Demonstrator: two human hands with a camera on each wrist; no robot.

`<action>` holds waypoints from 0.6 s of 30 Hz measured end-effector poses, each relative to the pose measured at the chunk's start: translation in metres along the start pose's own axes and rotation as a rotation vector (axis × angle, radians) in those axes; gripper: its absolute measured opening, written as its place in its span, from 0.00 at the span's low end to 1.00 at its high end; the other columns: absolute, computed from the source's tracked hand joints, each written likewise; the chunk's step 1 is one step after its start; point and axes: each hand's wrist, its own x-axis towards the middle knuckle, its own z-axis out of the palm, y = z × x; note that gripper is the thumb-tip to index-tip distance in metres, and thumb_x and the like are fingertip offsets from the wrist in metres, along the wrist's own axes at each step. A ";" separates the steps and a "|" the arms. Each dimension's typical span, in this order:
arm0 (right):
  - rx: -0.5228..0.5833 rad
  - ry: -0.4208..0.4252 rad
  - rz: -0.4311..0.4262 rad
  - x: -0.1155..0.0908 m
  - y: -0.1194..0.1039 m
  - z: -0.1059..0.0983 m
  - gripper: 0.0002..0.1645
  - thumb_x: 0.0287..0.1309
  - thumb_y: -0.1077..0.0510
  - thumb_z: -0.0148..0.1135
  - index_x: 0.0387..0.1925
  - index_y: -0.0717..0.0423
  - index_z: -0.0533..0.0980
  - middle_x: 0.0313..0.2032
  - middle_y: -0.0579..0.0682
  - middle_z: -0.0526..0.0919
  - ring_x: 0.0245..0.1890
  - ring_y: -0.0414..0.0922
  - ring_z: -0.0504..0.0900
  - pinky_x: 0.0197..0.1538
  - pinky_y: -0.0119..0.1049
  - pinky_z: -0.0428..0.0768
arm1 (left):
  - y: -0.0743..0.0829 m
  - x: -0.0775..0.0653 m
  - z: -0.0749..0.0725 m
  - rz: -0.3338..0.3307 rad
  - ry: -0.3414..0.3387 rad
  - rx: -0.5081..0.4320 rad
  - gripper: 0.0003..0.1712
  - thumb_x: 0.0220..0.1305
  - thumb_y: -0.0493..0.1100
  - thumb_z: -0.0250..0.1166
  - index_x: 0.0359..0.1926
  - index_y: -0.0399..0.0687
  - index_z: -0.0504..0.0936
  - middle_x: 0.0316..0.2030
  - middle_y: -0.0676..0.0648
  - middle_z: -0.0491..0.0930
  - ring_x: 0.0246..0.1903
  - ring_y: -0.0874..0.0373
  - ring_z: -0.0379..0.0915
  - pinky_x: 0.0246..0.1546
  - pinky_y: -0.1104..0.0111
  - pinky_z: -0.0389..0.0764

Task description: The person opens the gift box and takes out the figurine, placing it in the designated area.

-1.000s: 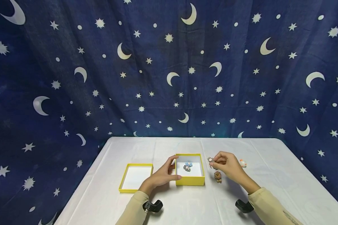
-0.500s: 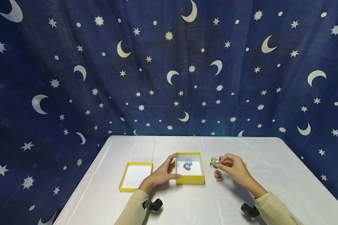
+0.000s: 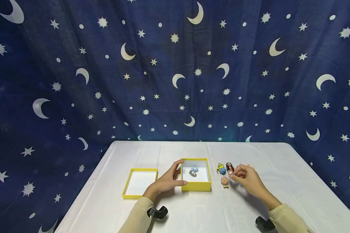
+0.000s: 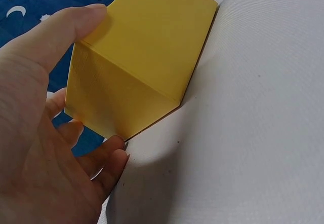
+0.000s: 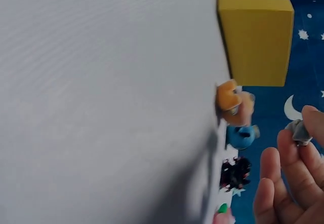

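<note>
My left hand [image 3: 167, 181] grips the left side of a yellow open-topped box [image 3: 196, 186], thumb at the front corner and fingers at its far side. Two small figurines, one light blue [image 3: 194, 169] and one grey [image 3: 192, 173], lie on its white floor. My right hand [image 3: 249, 181] pinches a small grey figurine [image 5: 299, 132] between thumb and fingertips, mostly covered by them in the head view. Close by are a lion figurine [image 3: 224, 182], a yellow-green figurine [image 3: 220, 165], a blue one [image 3: 223, 171] and a dark-haired one in red [image 3: 229, 167].
The yellow-rimmed lid [image 3: 140, 183] lies left of the box, its white inside facing up. Behind the right hand an orange-and-white item [image 3: 249, 165] shows only in part. A white cloth covers the table [image 3: 210, 213], and a starry curtain [image 3: 175, 64] hangs behind it.
My right hand has drawn back to the right and toward me with the pinched figurine, uncovering the yellow-green, blue and red figurines. My left hand stays on the box.
</note>
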 end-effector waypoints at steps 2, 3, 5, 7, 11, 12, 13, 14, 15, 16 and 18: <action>-0.014 -0.014 0.013 -0.002 0.003 -0.001 0.11 0.57 0.62 0.72 0.31 0.64 0.76 0.24 0.52 0.85 0.21 0.37 0.80 0.26 0.29 0.75 | 0.000 0.000 0.000 0.000 0.001 0.001 0.52 0.60 0.48 0.72 0.78 0.57 0.52 0.81 0.40 0.42 0.75 0.41 0.58 0.75 0.47 0.62; -0.023 -0.021 0.026 -0.003 0.005 -0.001 0.11 0.57 0.62 0.72 0.31 0.64 0.76 0.24 0.51 0.85 0.21 0.37 0.79 0.25 0.29 0.74 | 0.000 0.001 0.000 0.002 0.001 0.002 0.52 0.60 0.48 0.72 0.78 0.58 0.52 0.81 0.40 0.42 0.75 0.41 0.58 0.75 0.47 0.61; -0.037 -0.035 0.042 -0.005 0.009 -0.001 0.11 0.57 0.62 0.72 0.31 0.65 0.76 0.23 0.51 0.84 0.19 0.35 0.77 0.24 0.29 0.73 | -0.001 0.001 0.000 0.004 0.002 0.002 0.51 0.60 0.48 0.72 0.77 0.59 0.52 0.81 0.40 0.42 0.75 0.41 0.58 0.75 0.47 0.61; -0.051 -0.038 0.066 -0.006 0.012 -0.002 0.11 0.57 0.62 0.72 0.31 0.64 0.76 0.22 0.50 0.83 0.19 0.34 0.75 0.23 0.28 0.72 | -0.002 0.001 0.000 0.007 0.001 0.005 0.51 0.60 0.48 0.72 0.77 0.60 0.52 0.81 0.40 0.42 0.75 0.41 0.58 0.75 0.47 0.61; -0.075 -0.037 0.092 -0.007 0.018 -0.002 0.12 0.56 0.62 0.73 0.30 0.63 0.76 0.20 0.49 0.81 0.18 0.32 0.71 0.22 0.28 0.70 | -0.002 0.001 0.000 0.006 0.002 0.010 0.50 0.60 0.49 0.72 0.77 0.62 0.52 0.81 0.40 0.42 0.75 0.41 0.58 0.75 0.47 0.61; -0.081 -0.036 0.100 -0.007 0.019 -0.002 0.12 0.56 0.62 0.73 0.30 0.62 0.76 0.20 0.49 0.81 0.18 0.32 0.70 0.22 0.28 0.70 | -0.001 0.001 0.000 0.005 0.003 0.012 0.50 0.61 0.49 0.72 0.77 0.62 0.52 0.81 0.40 0.42 0.75 0.41 0.57 0.76 0.47 0.61; -0.092 -0.037 0.104 -0.006 0.020 -0.002 0.12 0.56 0.61 0.73 0.29 0.62 0.76 0.20 0.48 0.81 0.18 0.32 0.70 0.22 0.28 0.70 | -0.001 0.000 0.000 0.004 0.003 0.013 0.50 0.61 0.49 0.72 0.77 0.62 0.52 0.81 0.40 0.42 0.75 0.40 0.57 0.76 0.47 0.61; -0.102 -0.041 0.107 -0.006 0.020 -0.002 0.12 0.55 0.61 0.74 0.29 0.62 0.76 0.19 0.48 0.81 0.18 0.32 0.69 0.23 0.28 0.69 | -0.001 0.000 0.001 0.002 0.004 0.015 0.50 0.61 0.49 0.72 0.77 0.62 0.52 0.81 0.40 0.42 0.75 0.40 0.57 0.76 0.48 0.61; -0.117 -0.049 0.108 -0.006 0.020 -0.002 0.12 0.55 0.60 0.74 0.29 0.61 0.76 0.19 0.47 0.80 0.18 0.32 0.68 0.23 0.28 0.68 | -0.001 0.000 0.001 0.003 0.004 0.017 0.50 0.61 0.49 0.72 0.77 0.61 0.52 0.81 0.40 0.42 0.75 0.40 0.57 0.76 0.48 0.61; -0.131 -0.058 0.110 -0.006 0.020 -0.002 0.12 0.55 0.60 0.74 0.29 0.61 0.76 0.19 0.47 0.80 0.18 0.32 0.68 0.24 0.28 0.68 | -0.001 0.000 0.000 0.007 0.002 0.019 0.50 0.61 0.49 0.71 0.77 0.60 0.52 0.81 0.39 0.42 0.75 0.40 0.58 0.75 0.47 0.61; -0.160 -0.070 0.126 -0.005 0.019 -0.002 0.12 0.55 0.59 0.74 0.28 0.60 0.76 0.18 0.45 0.79 0.18 0.32 0.67 0.24 0.28 0.67 | -0.001 0.000 0.000 0.014 -0.002 0.018 0.50 0.61 0.49 0.71 0.77 0.59 0.52 0.81 0.39 0.41 0.75 0.39 0.58 0.75 0.47 0.61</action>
